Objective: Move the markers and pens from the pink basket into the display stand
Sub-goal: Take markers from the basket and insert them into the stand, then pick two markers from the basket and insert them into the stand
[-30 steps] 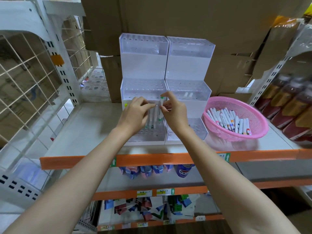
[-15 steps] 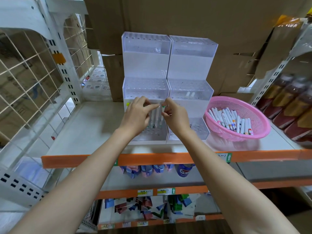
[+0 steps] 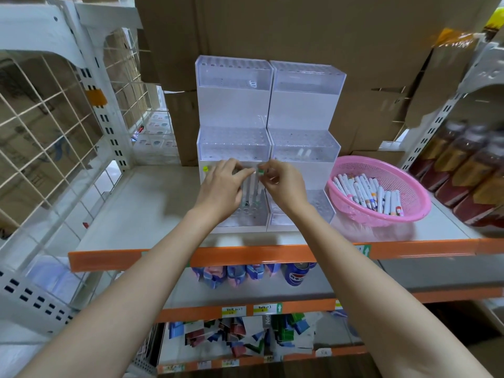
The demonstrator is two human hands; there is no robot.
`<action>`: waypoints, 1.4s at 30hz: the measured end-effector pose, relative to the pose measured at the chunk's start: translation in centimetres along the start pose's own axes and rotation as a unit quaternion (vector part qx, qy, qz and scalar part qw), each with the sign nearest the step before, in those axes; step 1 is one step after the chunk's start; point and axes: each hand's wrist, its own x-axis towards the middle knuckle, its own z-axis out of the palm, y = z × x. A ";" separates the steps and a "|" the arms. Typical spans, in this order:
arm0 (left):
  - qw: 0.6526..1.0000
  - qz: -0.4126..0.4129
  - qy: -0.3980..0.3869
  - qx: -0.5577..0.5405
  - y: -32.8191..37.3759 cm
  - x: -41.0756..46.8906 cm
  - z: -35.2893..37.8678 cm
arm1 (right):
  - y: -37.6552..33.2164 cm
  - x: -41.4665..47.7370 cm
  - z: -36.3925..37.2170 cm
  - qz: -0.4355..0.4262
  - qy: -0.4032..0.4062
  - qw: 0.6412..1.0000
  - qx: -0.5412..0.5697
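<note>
A clear tiered display stand [image 3: 234, 144] stands on the shelf in two side-by-side units. Several white markers [image 3: 251, 192] stand upright in holes of its lowest left tier. My left hand [image 3: 221, 190] is over that tier, its fingertips pinching the tops of those markers. My right hand [image 3: 283, 184] pinches the green-capped top of one upright marker [image 3: 260, 171]. The pink basket [image 3: 381, 173], to the right of the stand, holds several more white markers [image 3: 366, 193] lying flat. Two white pieces lie inside the right unit's middle tier.
The shelf [image 3: 152, 203] has an orange front edge and bare surface left of the stand. White wire grid panels [image 3: 54, 137] close the left side. Cardboard boxes [image 3: 300, 31] stand behind. Bottles [image 3: 469, 170] sit at the far right. Lower shelves hold packets and a can.
My right hand has lowered the green-capped marker down into the lowest left tier, level with the other markers. My left hand stayed on the marker tops.
</note>
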 end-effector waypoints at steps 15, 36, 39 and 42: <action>0.997 0.017 -0.014 0.073 2.6 0.2 0.8 | 1.0 -2.1 -1.5 -0.130 0.004 0.984 -0.120; 0.985 0.094 -0.116 -0.088 20.2 9.0 10.9 | 14.9 -2.3 -18.7 0.107 -0.008 0.960 -0.257; 0.979 0.044 -0.177 -0.094 21.2 10.2 12.8 | 16.9 -1.3 -19.4 0.126 -0.039 0.958 -0.253; 0.972 -0.020 -0.217 -0.093 21.8 11.4 14.3 | 18.5 -0.1 -19.6 0.136 -0.067 0.957 -0.248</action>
